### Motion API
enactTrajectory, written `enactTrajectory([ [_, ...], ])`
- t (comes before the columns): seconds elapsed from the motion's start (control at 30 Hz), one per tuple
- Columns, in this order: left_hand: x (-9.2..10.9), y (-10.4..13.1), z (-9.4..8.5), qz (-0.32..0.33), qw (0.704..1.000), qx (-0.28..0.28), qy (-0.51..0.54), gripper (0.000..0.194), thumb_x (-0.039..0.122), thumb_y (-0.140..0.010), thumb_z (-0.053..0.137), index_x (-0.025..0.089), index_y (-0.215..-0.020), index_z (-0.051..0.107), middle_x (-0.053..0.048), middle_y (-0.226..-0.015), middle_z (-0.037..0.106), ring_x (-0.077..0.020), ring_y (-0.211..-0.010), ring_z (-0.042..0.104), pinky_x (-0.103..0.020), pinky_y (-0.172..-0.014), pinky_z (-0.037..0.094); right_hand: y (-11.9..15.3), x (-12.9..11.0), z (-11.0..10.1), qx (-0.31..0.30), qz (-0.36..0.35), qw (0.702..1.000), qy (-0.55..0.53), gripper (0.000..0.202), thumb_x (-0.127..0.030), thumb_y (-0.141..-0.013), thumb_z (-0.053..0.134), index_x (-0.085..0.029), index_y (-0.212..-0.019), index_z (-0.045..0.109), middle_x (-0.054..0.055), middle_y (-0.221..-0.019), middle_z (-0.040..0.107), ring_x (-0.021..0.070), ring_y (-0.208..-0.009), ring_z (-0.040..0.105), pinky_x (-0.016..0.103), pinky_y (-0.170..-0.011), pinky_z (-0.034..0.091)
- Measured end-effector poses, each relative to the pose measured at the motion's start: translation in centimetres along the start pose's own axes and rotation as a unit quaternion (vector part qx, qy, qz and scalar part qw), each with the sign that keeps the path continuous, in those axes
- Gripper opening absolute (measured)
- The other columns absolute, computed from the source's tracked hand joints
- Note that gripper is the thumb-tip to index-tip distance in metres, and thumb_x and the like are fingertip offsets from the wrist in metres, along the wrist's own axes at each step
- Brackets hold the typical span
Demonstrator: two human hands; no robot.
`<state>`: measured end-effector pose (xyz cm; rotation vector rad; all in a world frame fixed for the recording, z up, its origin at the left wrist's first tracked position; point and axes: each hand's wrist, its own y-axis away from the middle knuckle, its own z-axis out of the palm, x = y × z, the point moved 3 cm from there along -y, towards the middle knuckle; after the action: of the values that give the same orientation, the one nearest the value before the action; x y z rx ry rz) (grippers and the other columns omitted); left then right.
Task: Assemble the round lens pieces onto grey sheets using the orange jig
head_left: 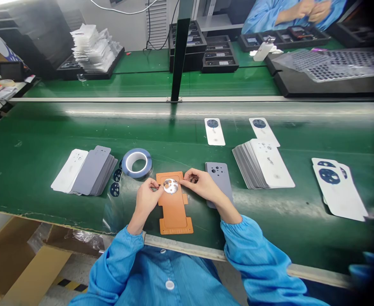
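An orange plate [174, 214] lies on the green bench in front of me, with a shiny round disc with holes [170, 186] near its top end. My left hand [147, 199] is at the disc's left edge, thumb and forefinger pinched together; what they grip is too small to tell. On the other side, my right hand [202, 185] pinches at the disc's right edge, its fingertips over the plate's border; anything between them is too small to make out. A grey panel with holes [219, 174] lies partly under my right forearm.
Left of the plate are a blue tape roll [137, 163], dark round stickers [114, 189] and a stack of panels [91, 170]. More panels [274, 168] are stacked at right. Black trays [219, 53] stand beyond the rail [110, 100]. Another person's hands [304, 12] show at top right.
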<state>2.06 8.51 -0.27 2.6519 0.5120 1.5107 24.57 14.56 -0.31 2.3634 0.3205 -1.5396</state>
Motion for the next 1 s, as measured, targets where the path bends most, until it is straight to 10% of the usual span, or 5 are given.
enactTrajectory([
  [0.53,0.0,-0.1,0.0,-0.007,1.000,-0.013,-0.007,0.018,0.033,-0.077,0.068,0.021,-0.075,0.055,0.004,-0.070,0.063,-0.0095,-0.052,0.048,-0.023,-0.056,0.036,0.0,-0.7,0.4,-0.030,-0.045,0.998,0.027,0.012,-0.033,-0.085,0.064,-0.021,-0.084,0.063,0.002,-0.078,0.068,0.0170,-0.068,0.062,0.031,-0.065,0.052],
  [0.73,0.0,-0.1,0.0,0.000,1.000,-0.015,-0.014,0.018,0.030,-0.077,0.067,0.021,-0.074,0.052,0.004,-0.068,0.062,-0.0115,-0.058,0.055,-0.023,-0.059,0.037,0.6,-0.3,-6.9,0.083,-0.065,0.964,0.243,0.032,-0.036,-0.087,0.065,-0.021,-0.115,0.070,0.012,-0.117,0.070,0.0308,-0.109,0.067,0.046,-0.096,0.054],
  [0.87,-0.1,0.0,0.0,0.013,1.000,-0.017,-0.009,0.012,0.026,-0.079,0.063,0.021,-0.075,0.053,0.004,-0.069,0.064,-0.0126,-0.060,0.057,-0.023,-0.060,0.038,0.2,2.0,-11.3,0.033,0.017,0.916,0.400,0.077,-0.037,-0.076,0.080,-0.014,-0.145,0.056,0.022,-0.151,0.051,0.0443,-0.142,0.045,0.056,-0.114,0.043],
  [1.0,-0.5,0.4,-0.2,0.029,1.000,-0.011,-0.003,0.005,0.025,-0.080,0.061,0.021,-0.079,0.057,0.002,-0.075,0.068,-0.0121,-0.055,0.055,-0.025,-0.059,0.039,-0.2,3.1,-12.2,-0.033,0.046,0.909,0.412,0.071,-0.036,-0.078,0.081,-0.011,-0.140,0.060,0.023,-0.148,0.055,0.0406,-0.137,0.054,0.051,-0.114,0.044],
])
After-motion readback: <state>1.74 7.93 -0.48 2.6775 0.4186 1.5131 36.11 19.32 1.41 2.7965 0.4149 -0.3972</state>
